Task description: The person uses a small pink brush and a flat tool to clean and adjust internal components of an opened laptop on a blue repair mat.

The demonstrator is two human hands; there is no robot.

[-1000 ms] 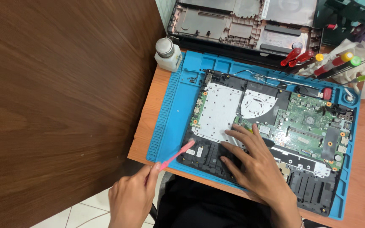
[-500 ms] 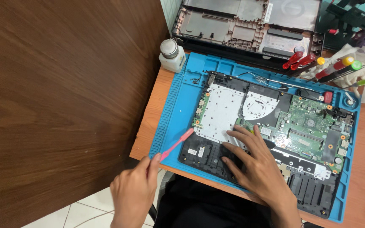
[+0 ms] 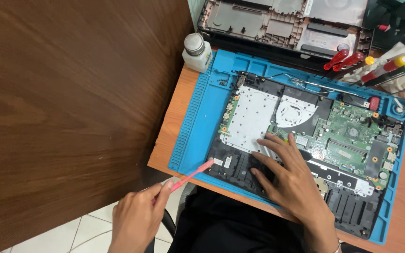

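- Since the earlier frame the left hand (image 3: 139,218) has come up and forward; the tip of its pink pry stick (image 3: 192,174) now reaches the near left corner of the opened laptop chassis (image 3: 240,164), where before it hung short of the mat edge.
- Left hand: fingers pinched narrow round the stick's lower end, stick angled up and to the right.
- Right hand (image 3: 291,180): has kept its place, laid flat with fingers spread wide, palm down on the black lower part of the chassis, fingertips touching the silver perforated plate (image 3: 251,117). Holds nothing.
- Chassis lies on a blue repair mat (image 3: 198,122), directly under the right hand and just ahead of the left.
- Beyond the right hand's fingertips: fan housing (image 3: 297,112); to its right, green motherboard (image 3: 352,138).
- Far past the left hand, at the mat's far left corner: white dispenser bottle (image 3: 196,51).
- Farther beyond both hands: detached laptop bottom cover (image 3: 277,21).
- Far right of the right hand: screwdrivers with red, yellow and green handles (image 3: 366,63).
- Left of the left hand: dark wooden panel (image 3: 71,103).
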